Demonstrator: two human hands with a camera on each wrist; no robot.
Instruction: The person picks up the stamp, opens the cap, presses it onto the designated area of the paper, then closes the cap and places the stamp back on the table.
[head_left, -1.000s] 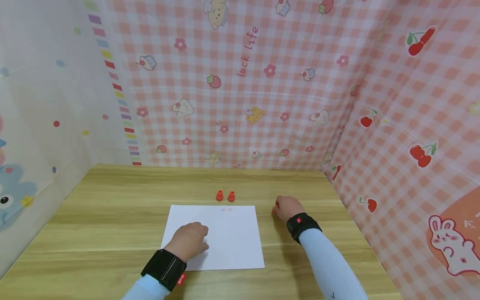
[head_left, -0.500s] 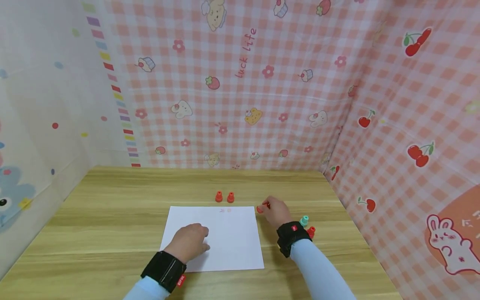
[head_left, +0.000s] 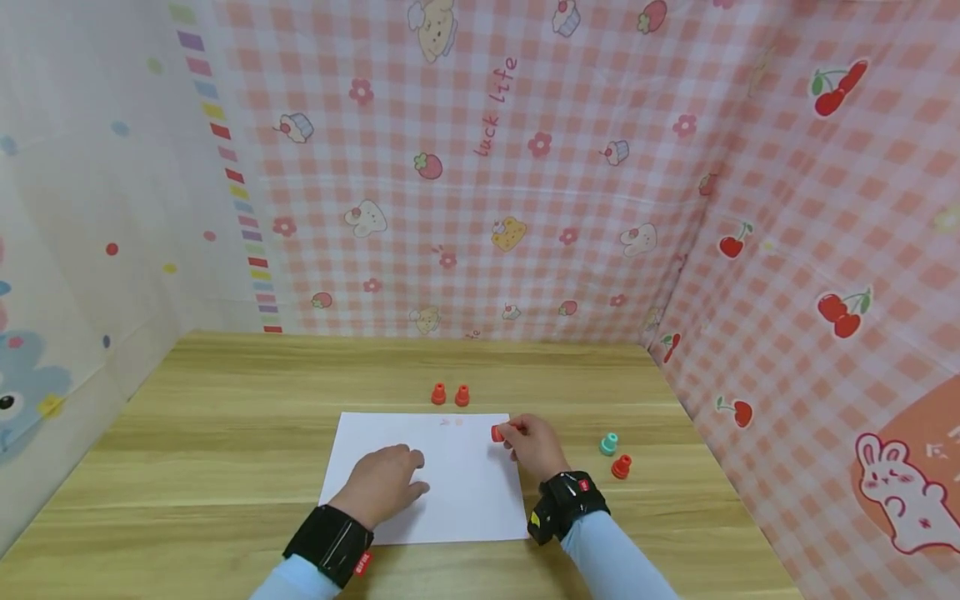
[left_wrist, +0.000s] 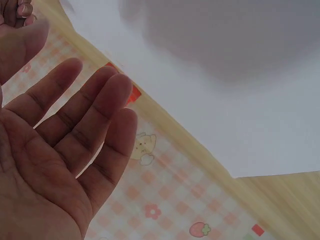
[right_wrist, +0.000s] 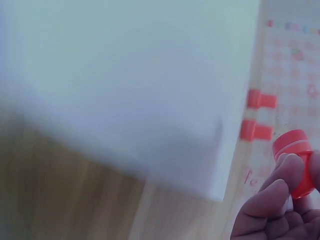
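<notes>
My right hand (head_left: 542, 450) pinches a small red stamp (head_left: 497, 433) above the right far corner of a white sheet of paper (head_left: 442, 508). Seen from the right wrist, fingers and thumb grip the stamp's narrower part, and its wide red end (right_wrist: 291, 140) sticks out. Over the paper's left part hovers my left hand (head_left: 381, 483), fingers loosely bent and holding nothing; the left wrist view shows its bare palm (left_wrist: 40, 165). Faint reddish marks (head_left: 452, 422) lie near the sheet's far edge. Just beyond that edge stand two red stamps (head_left: 439, 395).
Right of my right hand, a teal stamp (head_left: 609, 444) and another red stamp (head_left: 621, 467) stand on the wooden table (head_left: 225, 433). A pink checked cloth (head_left: 480, 250) hangs behind the table, and printed cloth also borders both sides.
My right hand has moved left with the red stamp, from beside the paper to over its far right corner. The teal and red stamps at right have come into view. The left hand barely moved.
</notes>
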